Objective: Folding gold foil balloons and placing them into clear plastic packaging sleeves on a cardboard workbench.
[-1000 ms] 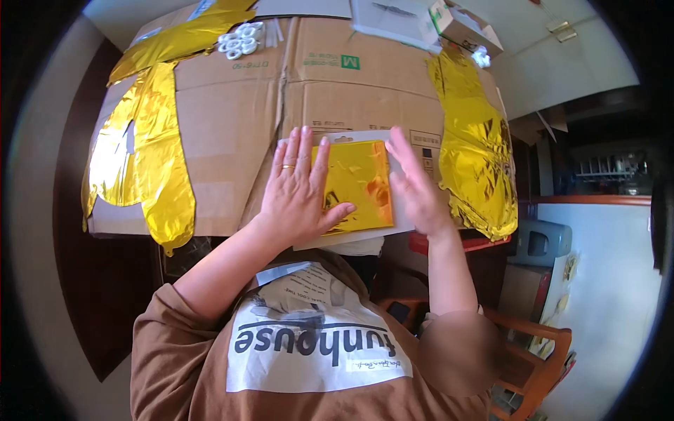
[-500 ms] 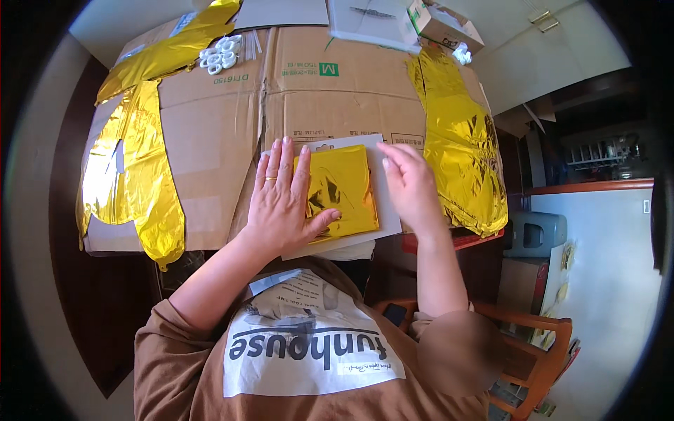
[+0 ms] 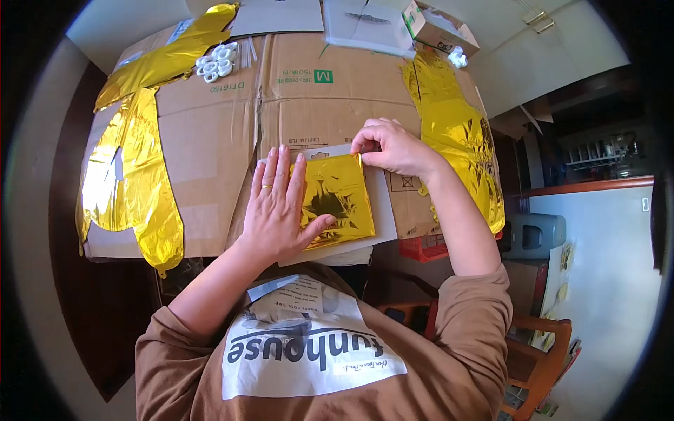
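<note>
Left hand (image 3: 281, 210) lies flat, fingers spread, pinning the gold foil sheet (image 3: 337, 200); right hand (image 3: 393, 147) fingers pinch its top corner. Best to pull slowly so it doesn't tear.

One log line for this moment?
left hand: flat on gold foil | right hand: pinching foil's top corner | under: white sheet

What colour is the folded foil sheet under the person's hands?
Shiny gold, with crinkled reflections; the folded foil sheet shows best in the head view, lying on a pale grey card.
</note>
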### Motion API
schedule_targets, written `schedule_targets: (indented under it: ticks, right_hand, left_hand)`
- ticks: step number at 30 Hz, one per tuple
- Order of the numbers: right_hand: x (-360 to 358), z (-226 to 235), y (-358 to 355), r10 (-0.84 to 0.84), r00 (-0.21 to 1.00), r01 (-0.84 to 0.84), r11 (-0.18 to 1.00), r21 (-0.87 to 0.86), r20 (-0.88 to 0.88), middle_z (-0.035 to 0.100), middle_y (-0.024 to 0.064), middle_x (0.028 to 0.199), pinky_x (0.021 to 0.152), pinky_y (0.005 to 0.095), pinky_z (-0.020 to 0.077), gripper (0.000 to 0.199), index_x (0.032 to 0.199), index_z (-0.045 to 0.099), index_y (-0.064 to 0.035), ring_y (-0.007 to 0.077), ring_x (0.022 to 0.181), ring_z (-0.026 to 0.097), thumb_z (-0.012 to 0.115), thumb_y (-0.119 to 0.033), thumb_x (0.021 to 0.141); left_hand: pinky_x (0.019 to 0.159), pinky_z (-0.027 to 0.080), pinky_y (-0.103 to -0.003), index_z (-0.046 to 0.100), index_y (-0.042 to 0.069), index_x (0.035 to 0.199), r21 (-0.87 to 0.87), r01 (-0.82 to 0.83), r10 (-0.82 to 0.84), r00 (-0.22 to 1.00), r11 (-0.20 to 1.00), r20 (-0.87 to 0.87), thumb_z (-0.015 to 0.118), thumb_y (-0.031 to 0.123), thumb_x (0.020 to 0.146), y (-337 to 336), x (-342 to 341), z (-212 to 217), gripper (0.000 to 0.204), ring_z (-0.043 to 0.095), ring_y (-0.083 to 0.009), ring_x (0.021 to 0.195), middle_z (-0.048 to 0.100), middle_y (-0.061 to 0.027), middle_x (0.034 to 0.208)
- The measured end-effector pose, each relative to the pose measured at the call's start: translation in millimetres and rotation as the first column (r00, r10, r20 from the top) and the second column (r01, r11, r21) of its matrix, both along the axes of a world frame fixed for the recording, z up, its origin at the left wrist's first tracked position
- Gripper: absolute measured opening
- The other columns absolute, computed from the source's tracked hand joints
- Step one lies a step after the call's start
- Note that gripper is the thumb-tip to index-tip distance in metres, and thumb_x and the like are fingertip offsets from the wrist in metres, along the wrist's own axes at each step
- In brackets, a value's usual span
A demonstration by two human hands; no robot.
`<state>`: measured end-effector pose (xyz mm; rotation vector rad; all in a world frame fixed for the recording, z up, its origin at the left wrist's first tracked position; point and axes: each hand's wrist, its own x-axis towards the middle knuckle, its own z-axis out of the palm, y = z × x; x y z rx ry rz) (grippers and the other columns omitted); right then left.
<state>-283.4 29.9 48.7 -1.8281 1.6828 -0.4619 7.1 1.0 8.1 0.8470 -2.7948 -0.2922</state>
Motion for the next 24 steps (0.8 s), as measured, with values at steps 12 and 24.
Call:
schedule_targets:
  ticks: [12, 24]
  right_hand:
    - [-4, -13, -1, 0.094, 0.988, -0.114, 0.980, -0.163, -0.126, 0.057, -0.0008, 0.084, 0.092, 0.0361, 0.0358, 0.007, 0.086, 0.068, -0.0136, 0.0200, 0.091, 0.056, 0.070, -0.011, 0.080]
    - [-2, -29, 9, 0.031, 0.992, -0.080, 0.902, -0.424, -0.120, 0.056, 0.0003, 0.084, 0.088, 0.0370, 0.0368, 0.013, 0.085, 0.063, -0.0127, 0.0221, 0.086, 0.055, 0.072, -0.008, 0.077]
  left_hand:
    - [0.127, 0.006, -0.050, 0.025, -0.004, 0.159, -0.007, -0.002, 0.002, 1.000, 1.000, 0.025, 0.045, 0.073, 0.095, -1, -2, 3, 0.102, 0.012, -0.0409, 0.157, 0.019, -0.0325, 0.164]
    - [0.127, 0.006, -0.050, 0.025, -0.003, 0.159, -0.008, 0.002, -0.001, 0.999, 1.000, 0.044, 0.045, 0.073, 0.095, -1, -2, 4, 0.102, 0.012, -0.0406, 0.157, 0.018, -0.0321, 0.165]
